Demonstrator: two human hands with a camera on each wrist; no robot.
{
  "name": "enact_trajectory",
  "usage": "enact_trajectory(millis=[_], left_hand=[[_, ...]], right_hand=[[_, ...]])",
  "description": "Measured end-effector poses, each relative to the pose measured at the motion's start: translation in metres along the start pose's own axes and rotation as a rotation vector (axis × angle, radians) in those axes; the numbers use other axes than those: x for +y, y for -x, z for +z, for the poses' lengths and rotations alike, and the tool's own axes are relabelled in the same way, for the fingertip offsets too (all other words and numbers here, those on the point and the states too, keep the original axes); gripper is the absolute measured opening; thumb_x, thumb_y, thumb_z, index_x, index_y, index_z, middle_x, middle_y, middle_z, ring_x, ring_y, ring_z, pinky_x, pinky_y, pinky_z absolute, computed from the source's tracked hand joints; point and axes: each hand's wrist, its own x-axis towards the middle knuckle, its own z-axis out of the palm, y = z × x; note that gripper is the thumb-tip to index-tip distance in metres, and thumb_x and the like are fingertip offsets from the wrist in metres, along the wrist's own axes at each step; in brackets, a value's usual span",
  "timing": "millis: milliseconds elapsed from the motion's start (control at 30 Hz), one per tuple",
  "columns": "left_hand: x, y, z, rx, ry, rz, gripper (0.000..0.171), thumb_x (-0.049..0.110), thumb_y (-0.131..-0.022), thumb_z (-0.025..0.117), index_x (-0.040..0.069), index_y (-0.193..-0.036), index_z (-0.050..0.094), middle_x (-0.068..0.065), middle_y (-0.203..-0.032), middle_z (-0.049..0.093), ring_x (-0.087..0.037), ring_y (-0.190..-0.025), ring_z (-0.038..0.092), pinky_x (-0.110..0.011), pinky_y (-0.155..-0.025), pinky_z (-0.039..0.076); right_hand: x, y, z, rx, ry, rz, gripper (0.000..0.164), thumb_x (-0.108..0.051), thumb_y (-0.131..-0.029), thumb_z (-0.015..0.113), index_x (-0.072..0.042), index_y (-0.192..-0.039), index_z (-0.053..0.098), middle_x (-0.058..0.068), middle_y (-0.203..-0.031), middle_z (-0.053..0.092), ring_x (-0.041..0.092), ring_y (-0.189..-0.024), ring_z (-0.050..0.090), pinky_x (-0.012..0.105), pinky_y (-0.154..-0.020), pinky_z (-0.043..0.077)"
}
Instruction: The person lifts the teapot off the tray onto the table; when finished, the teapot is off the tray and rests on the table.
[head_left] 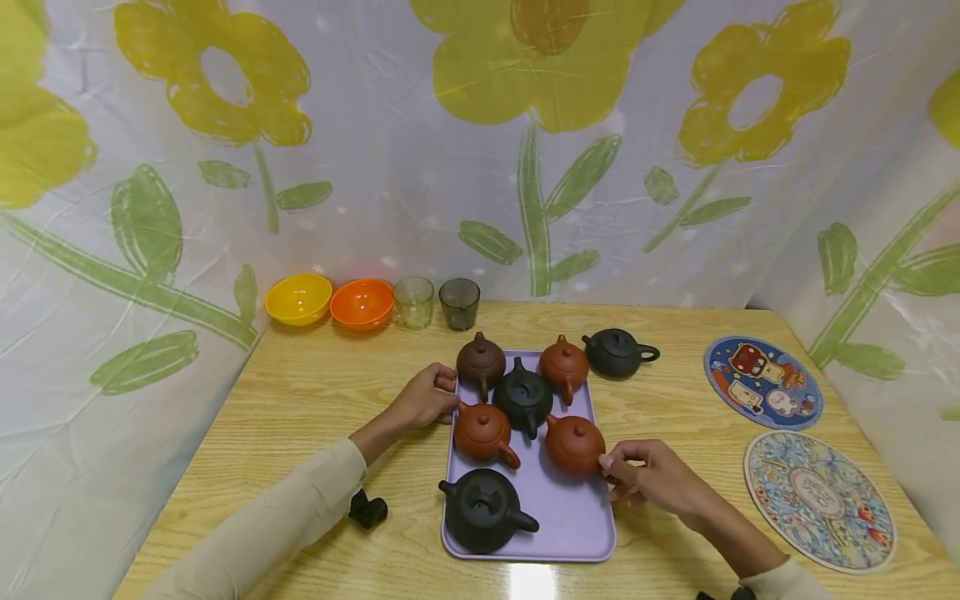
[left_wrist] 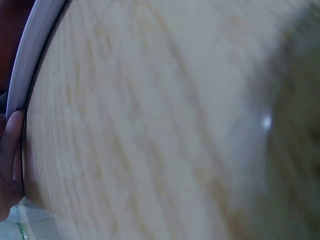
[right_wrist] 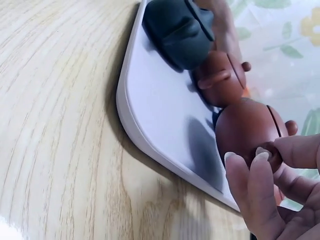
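Note:
On the lavender tray (head_left: 573, 521) stand several clay teapots. At its right side, my right hand (head_left: 651, 482) pinches the handle of a reddish-brown teapot (head_left: 574, 447); the right wrist view shows thumb and fingertips around that handle (right_wrist: 270, 154). My left hand (head_left: 426, 395) grips the tray's left rim (left_wrist: 25, 60), beside a dark brown teapot (head_left: 481, 363) and another reddish-brown teapot (head_left: 482, 433). A black teapot (head_left: 522, 398) stands mid-tray, a third reddish-brown one (head_left: 564, 363) at the back right. Another black teapot (head_left: 482, 510) is at the front left corner.
Behind the tray's right corner, a dark teapot (head_left: 618, 353) sits on the wooden table (head_left: 300, 417). Two round mats, one blue (head_left: 763, 383) and one patterned (head_left: 821, 502), lie to the right. Yellow (head_left: 298, 300) and orange (head_left: 362, 304) bowls and two glasses (head_left: 459, 304) line the back.

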Motion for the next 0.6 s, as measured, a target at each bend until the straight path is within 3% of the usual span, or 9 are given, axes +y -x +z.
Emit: enact_trajectory(millis=[367, 600], left_hand=[[0.002, 0.002, 0.000, -0.007, 0.004, 0.015, 0.045, -0.004, -0.086, 0.061, -0.005, -0.129, 0.048, -0.021, -0.115, 0.054, -0.018, -0.077, 0.062, -0.033, -0.062, 0.062], [0.001, 0.001, -0.001, -0.013, -0.008, 0.007, 0.044, -0.003, -0.087, 0.061, -0.004, -0.130, 0.048, -0.021, -0.115, 0.054, -0.019, -0.075, 0.062, -0.033, -0.062, 0.062]], right_hand=[[0.003, 0.003, -0.007, -0.001, -0.010, -0.004, 0.034, -0.027, -0.100, 0.061, 0.006, -0.102, 0.067, 0.011, -0.096, 0.066, 0.020, -0.081, 0.067, 0.034, -0.065, 0.057], [0.002, 0.005, -0.012, -0.007, -0.012, 0.000, 0.035, -0.027, -0.100, 0.060, 0.007, -0.104, 0.066, 0.014, -0.106, 0.068, 0.020, -0.083, 0.066, 0.035, -0.065, 0.057]])
